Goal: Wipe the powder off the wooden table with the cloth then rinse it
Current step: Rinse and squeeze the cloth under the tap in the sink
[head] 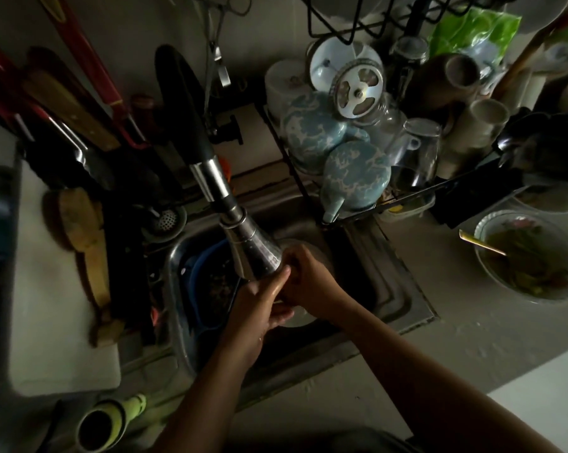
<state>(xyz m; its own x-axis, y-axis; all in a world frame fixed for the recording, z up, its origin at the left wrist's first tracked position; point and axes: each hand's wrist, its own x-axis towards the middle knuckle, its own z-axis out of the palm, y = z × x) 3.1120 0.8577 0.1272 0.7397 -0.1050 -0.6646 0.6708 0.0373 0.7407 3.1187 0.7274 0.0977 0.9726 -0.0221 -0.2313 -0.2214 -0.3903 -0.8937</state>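
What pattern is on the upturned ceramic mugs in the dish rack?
Teal ceramic mugs with white marbling; head view.

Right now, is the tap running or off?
Cannot tell. No stream shows beneath the conical steel spray head; the left hand and right hand meet right under it, hiding its outlet.

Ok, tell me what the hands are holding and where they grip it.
Cannot tell. The left hand and right hand are pressed together under the tap, over the sink, fingers curled; whatever is between them is hidden.
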